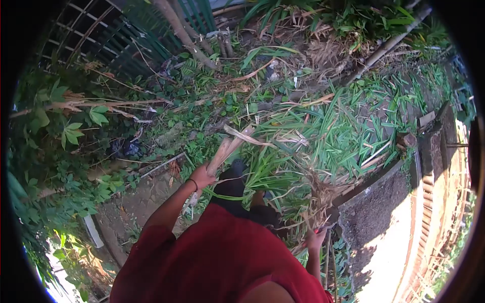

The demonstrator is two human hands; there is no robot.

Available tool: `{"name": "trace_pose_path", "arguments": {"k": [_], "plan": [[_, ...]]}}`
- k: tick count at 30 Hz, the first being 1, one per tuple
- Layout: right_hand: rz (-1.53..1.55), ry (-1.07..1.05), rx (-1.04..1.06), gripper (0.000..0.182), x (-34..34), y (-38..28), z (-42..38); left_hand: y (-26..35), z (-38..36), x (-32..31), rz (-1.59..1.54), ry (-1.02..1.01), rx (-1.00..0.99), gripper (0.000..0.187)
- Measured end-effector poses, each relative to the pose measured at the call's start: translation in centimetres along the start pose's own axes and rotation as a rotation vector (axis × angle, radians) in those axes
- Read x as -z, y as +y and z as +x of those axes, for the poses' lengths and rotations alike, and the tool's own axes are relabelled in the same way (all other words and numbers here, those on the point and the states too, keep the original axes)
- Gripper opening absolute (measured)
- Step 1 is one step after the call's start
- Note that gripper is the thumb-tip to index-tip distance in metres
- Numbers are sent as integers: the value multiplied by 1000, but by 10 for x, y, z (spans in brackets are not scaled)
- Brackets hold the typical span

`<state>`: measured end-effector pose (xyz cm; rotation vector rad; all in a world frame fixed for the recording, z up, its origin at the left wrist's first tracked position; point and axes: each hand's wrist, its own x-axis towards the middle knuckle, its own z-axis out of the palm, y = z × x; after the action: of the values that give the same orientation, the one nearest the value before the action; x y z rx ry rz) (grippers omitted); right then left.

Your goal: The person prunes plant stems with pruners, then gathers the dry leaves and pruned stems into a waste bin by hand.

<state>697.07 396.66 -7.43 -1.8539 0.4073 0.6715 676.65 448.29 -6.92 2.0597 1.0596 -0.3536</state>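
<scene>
right hand half behind dry roots

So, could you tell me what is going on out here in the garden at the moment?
A person in a red shirt is bent over a bed of cut green leaves and dry stalks. The left hand grips a pale dry stalk that points up and away. The right hand is down in a clump of brown dried leaves, and its grip seems to hold something red, too small to tell. A low stone edging runs along the bed, with a fence beyond.
</scene>
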Motion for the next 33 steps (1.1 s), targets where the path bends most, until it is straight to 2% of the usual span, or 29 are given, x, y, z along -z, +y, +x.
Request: {"name": "trace_pose_path", "arguments": {"k": [2, 4, 6, 8, 10, 11, 13, 14, 16, 18, 20, 24, 27, 28, 30, 32, 33], "plan": [[-131, -47, 31, 30, -13, -20, -3, -23, -18, 7, -85, 107, 6, 66], [-197, -76, 89, 27, -17, -15, 9, -43, -33, 12, -156, 125, 51, 68], [-310, -97, 220, 26, -27, -22, 13, -66, -48, 15, -130, 164, 123, 67], [-236, -166, 177, 27, -42, -40, 10, -93, -62, 18, -191, 177, 145, 65], [-393, -154, 341, 31, -63, -58, -1, -117, -78, 25, -252, 179, 163, 63], [-379, -156, 204, 32, -70, -70, -10, -131, -85, 29, -307, 159, 217, 62], [-421, -158, 287, 33, -72, -49, 9, -164, -101, 42, -366, 146, 268, 60], [-457, -153, 361, 34, -77, -42, 17, -184, -107, 42, -334, 217, 268, 59], [-482, -167, 358, 35, -95, -64, -4, -224, -116, 42, -320, 287, 272, 59], [-496, -182, 284, 34, -122, -91, -31, -266, -124, 44, -334, 280, 416, 58], [-546, -205, 313, 33, -131, -92, -29, -307, -132, 33, -329, 320, 464, 55], [-638, -176, 393, 35, -166, -108, -38, -340, -150, 44, -395, 373, 439, 49], [-695, -114, 458, 39, -187, -109, -37, -356, -155, 57, -385, 316, 524, 48], [-705, -118, 400, 39, -198, -123, -48, -364, -155, 57, -367, 306, 506, 48], [-706, -127, 520, 39, -214, -142, -62, -382, -154, 53, -393, 366, 424, 50], [-845, -103, 600, 39, -231, -167, -81, -371, -156, 74, -407, 305, 440, 51], [-775, -103, 571, 39, -239, -172, -86, -369, -156, 81, -414, 260, 456, 51]]}}
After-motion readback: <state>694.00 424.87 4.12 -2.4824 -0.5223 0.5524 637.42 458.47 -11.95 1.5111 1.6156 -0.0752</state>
